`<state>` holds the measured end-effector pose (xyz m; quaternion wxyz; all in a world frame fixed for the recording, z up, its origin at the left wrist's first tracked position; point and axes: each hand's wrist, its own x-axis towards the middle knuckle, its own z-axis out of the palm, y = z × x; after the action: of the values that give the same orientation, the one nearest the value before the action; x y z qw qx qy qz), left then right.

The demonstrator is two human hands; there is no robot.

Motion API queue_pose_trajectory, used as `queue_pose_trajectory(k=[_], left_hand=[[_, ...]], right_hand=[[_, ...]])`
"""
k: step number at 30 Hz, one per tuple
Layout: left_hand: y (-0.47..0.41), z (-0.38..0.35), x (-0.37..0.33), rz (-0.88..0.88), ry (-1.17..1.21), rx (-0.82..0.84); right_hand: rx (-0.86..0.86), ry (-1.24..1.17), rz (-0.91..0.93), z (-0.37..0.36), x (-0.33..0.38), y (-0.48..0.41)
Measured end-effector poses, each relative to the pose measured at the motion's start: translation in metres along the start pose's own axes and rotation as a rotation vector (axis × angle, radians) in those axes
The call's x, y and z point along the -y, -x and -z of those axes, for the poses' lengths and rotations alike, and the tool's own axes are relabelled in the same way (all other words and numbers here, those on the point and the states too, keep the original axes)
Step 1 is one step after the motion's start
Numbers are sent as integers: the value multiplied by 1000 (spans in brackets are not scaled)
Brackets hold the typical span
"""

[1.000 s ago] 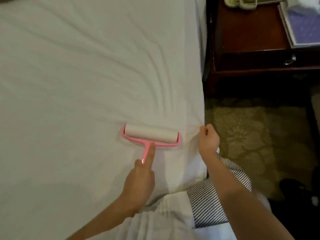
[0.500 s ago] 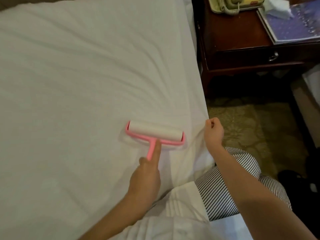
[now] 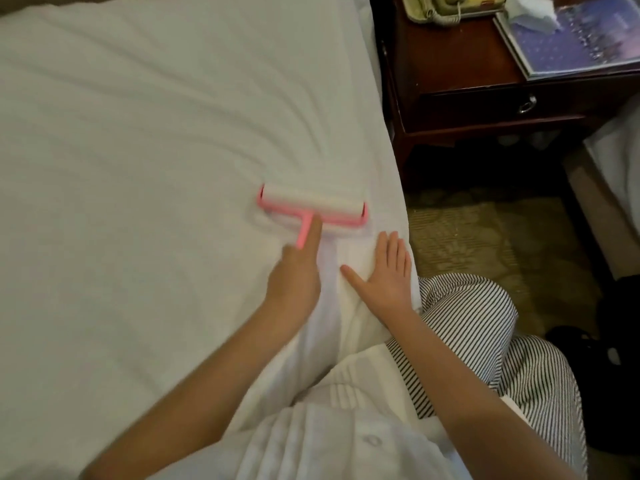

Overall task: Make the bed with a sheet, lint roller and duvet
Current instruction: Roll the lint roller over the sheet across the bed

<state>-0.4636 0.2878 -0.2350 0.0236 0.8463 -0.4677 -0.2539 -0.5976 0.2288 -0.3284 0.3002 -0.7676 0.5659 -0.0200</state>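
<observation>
On the white sheet (image 3: 138, 168), close to the bed's right edge: pink lint roller (image 3: 363, 205), roll down on the fabric. Long axis of the roll across the view, left to right, right end a shade nearer the body; handle pointing back toward the person. Left hand (image 3: 294, 282), slightly blurred, wrapped round the handle, forefinger laid straight along it. Right hand (image 3: 388, 275) flat on the sheet just right of the left, fingers straight, thumb splayed, holding nothing, near the mattress edge. Creases fanning from the roller toward upper left. Wide run of open sheet left and ahead; little room rightward before the drop to patterned carpet (image 3: 485, 244). Dark wooden nightstand (image 3: 467, 64) beyond, telephone (image 3: 440, 5) and blue-covered book (image 3: 581, 39) on top.
</observation>
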Motion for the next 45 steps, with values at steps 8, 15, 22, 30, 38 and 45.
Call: queue_pose_trajectory(k=[8,15,22,30,38,45], left_hand=[[-13,4,0,-50,-14,-40],[-61,53,-50,-113,49,-76],[40,-7,-23,-125,-218,62],[-88,22,-102,-290,-50,22],[30,-20,-18,-124,-260,59],[-50,-5,-55,-256,-109,-24]], right_hand=[[94,-28,-50,5,-2,5],[-164,-316,-220,14,-20,-3],[-297,-618,-472,22,-32,-17],[-344,-722,-593,26,-37,-20],[-193,-1114,-819,38,-39,-24],[-289,-886,-605,27,-32,-11]])
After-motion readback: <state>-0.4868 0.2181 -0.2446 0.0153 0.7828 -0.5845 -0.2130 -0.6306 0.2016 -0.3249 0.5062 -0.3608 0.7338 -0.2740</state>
